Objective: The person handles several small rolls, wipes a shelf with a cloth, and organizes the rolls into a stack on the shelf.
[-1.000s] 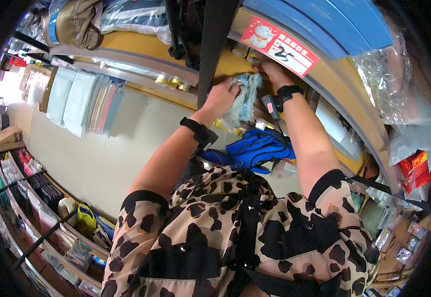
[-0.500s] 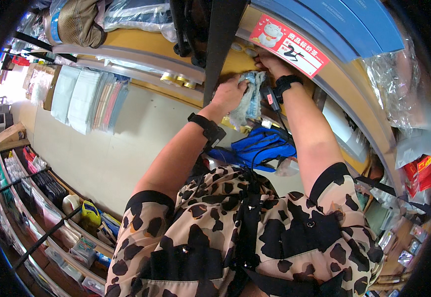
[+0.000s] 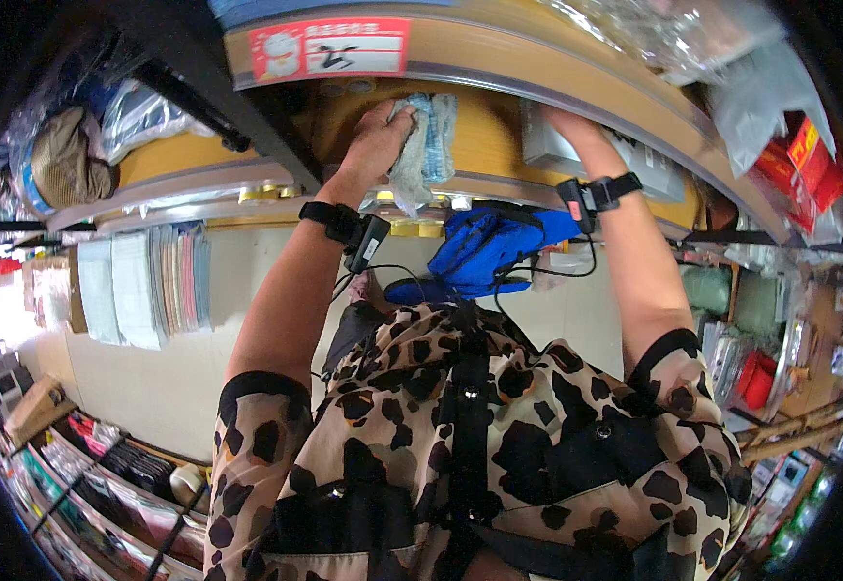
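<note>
My left hand [image 3: 377, 143] is closed around a crumpled grey-and-blue cloth [image 3: 425, 150] on a wood-coloured shelf board [image 3: 487, 145]. Part of the cloth hangs over the shelf's front edge. Further right, my right hand [image 3: 576, 128] reaches in under the upper shelf, beside a grey box [image 3: 549, 143]. Its fingers are hidden there, so whether they grip the box does not show. Each wrist wears a black strap with a small device and a cable.
Above, the upper shelf's edge carries a red-and-white price tag [image 3: 329, 50]. A black upright post [image 3: 247, 107] stands left of my left hand. Below the shelf lies a blue bag [image 3: 489, 247]. Stacked folders [image 3: 140, 286] stand at left, and plastic-wrapped red packs [image 3: 804, 174] at right.
My view has turned to the right. My right hand has moved right, away from the cloth, to the grey box. The cloth stays in my left hand.
</note>
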`<state>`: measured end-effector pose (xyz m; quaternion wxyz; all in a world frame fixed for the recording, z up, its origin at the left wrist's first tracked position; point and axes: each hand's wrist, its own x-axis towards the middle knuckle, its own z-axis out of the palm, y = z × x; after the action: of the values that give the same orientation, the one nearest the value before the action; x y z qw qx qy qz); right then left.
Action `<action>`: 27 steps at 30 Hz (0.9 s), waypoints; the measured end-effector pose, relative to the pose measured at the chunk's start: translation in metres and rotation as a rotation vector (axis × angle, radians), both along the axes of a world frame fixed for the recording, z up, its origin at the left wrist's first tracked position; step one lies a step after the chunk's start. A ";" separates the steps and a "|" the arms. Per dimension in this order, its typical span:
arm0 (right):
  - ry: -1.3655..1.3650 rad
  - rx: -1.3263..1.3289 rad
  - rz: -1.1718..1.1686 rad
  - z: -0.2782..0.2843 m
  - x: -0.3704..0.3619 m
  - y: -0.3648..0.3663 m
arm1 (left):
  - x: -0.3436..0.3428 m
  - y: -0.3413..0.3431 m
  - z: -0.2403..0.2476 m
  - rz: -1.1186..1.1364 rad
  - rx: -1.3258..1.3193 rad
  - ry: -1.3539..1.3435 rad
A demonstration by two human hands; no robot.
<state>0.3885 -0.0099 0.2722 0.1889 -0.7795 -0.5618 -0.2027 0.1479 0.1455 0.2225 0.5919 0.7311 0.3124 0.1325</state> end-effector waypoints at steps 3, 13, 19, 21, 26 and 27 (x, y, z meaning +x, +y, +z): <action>-0.284 -0.071 -0.178 0.018 0.017 -0.037 | 0.007 0.002 -0.030 0.040 0.309 0.086; -0.300 0.103 -0.395 0.016 0.077 -0.093 | 0.016 0.041 -0.084 -0.179 0.944 0.011; -0.225 0.087 -0.459 0.019 0.072 -0.092 | 0.024 0.023 -0.049 -0.052 0.732 0.108; -0.186 0.084 -0.470 0.021 0.068 -0.091 | 0.029 -0.001 0.001 -0.065 0.796 0.140; -0.073 0.074 -0.452 0.025 0.055 -0.077 | 0.046 -0.020 0.034 -0.160 1.067 0.095; -0.054 0.075 -0.456 0.026 0.052 -0.075 | 0.049 -0.021 0.034 -0.314 1.439 0.284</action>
<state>0.4404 -0.0851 0.2982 0.1517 -0.8730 -0.3682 -0.2817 0.1969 0.1244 0.2568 -0.0666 0.9836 0.1142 0.1225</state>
